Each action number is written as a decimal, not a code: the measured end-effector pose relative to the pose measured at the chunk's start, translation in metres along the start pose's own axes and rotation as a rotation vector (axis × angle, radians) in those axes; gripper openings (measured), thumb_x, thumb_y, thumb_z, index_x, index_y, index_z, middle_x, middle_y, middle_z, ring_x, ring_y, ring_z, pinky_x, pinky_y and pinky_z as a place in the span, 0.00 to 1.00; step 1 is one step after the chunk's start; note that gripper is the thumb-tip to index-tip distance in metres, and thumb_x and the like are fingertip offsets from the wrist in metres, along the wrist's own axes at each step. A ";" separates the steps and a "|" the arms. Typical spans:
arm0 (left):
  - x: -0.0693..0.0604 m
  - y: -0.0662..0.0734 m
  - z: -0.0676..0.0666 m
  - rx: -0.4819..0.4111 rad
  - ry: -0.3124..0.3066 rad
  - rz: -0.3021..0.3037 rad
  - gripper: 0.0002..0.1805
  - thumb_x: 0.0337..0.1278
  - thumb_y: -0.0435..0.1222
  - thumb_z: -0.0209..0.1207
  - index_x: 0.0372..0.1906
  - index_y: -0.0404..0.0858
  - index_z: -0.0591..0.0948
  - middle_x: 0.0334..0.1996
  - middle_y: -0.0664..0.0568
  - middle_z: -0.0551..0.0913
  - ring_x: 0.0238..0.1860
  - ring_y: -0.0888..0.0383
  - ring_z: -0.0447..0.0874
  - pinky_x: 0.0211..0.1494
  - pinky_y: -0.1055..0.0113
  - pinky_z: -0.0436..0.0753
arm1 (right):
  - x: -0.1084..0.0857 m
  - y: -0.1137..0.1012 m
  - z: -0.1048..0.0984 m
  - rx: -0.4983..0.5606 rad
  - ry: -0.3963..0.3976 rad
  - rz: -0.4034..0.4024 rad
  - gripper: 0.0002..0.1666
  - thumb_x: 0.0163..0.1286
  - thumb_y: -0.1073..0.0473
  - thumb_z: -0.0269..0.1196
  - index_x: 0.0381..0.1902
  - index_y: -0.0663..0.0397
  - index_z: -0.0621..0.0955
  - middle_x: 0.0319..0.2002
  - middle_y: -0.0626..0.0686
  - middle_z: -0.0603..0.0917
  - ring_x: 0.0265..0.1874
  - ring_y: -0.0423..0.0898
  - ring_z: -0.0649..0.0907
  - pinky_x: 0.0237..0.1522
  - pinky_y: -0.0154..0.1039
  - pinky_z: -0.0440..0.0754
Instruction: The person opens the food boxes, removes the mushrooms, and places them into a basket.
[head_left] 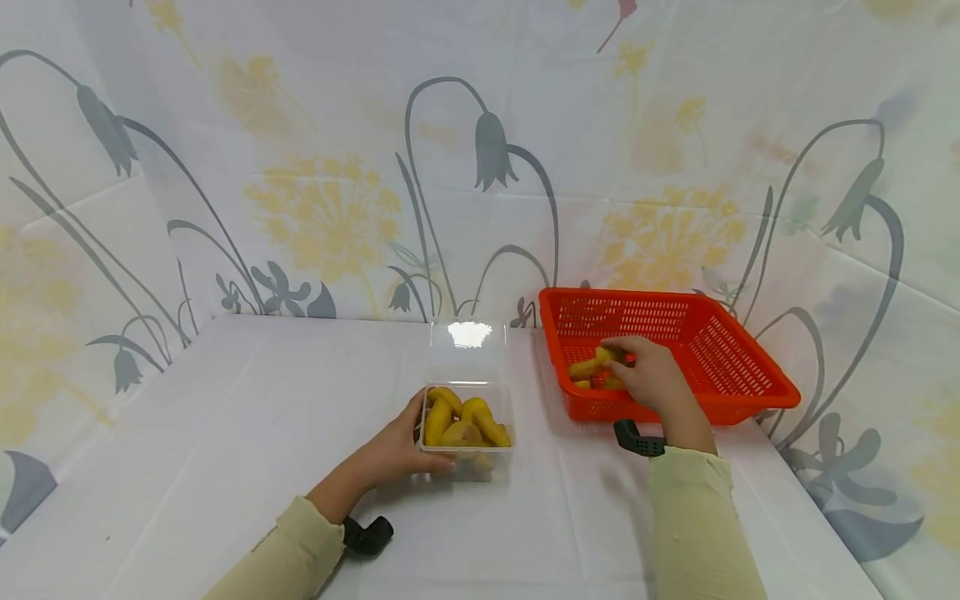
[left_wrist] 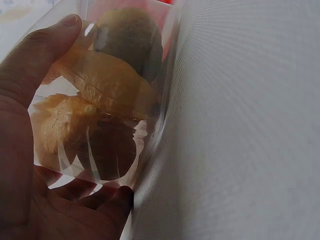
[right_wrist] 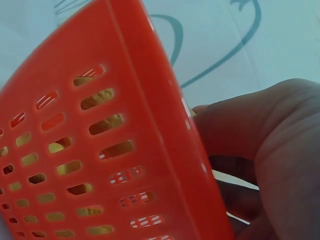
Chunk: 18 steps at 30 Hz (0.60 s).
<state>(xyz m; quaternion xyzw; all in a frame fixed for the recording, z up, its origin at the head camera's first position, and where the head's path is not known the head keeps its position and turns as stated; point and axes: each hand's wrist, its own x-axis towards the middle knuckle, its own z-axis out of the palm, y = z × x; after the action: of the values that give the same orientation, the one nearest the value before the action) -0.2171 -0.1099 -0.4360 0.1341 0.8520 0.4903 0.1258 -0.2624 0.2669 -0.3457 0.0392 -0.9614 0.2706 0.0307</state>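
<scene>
Apparently mid-pick: left hand (head_left: 401, 443) grips clear box (head_left: 472, 451), right hand (head_left: 651, 373) pinches yellow piece (head_left: 607, 354) in red basket (head_left: 720, 410); next move likely calls for steady lift out.

Cut off at left in the right wrist view, the red slotted plastic basket (right_wrist: 95, 170) hides parts of the right hand (right_wrist: 280, 155) and rounded yellow objects (right_wrist: 97, 99).
</scene>
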 end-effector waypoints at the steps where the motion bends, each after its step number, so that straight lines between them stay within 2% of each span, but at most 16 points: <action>1: 0.000 0.000 0.000 -0.001 0.000 0.001 0.67 0.35 0.51 0.76 0.78 0.51 0.43 0.76 0.52 0.55 0.74 0.45 0.58 0.73 0.42 0.61 | 0.000 0.000 0.000 -0.004 -0.008 0.001 0.24 0.72 0.54 0.59 0.64 0.47 0.74 0.61 0.60 0.75 0.54 0.58 0.75 0.55 0.56 0.80; 18: 0.001 -0.002 0.000 0.009 0.002 -0.003 0.67 0.35 0.52 0.76 0.78 0.50 0.43 0.76 0.50 0.56 0.74 0.45 0.58 0.73 0.41 0.61 | -0.002 -0.002 -0.002 -0.039 -0.086 0.009 0.24 0.71 0.54 0.59 0.64 0.49 0.75 0.60 0.61 0.77 0.56 0.59 0.74 0.58 0.58 0.77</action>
<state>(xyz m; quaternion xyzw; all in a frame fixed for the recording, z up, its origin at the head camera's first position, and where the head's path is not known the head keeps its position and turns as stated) -0.2184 -0.1109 -0.4381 0.1331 0.8543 0.4865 0.1252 -0.2603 0.2668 -0.3433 0.0458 -0.9671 0.2502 -0.0113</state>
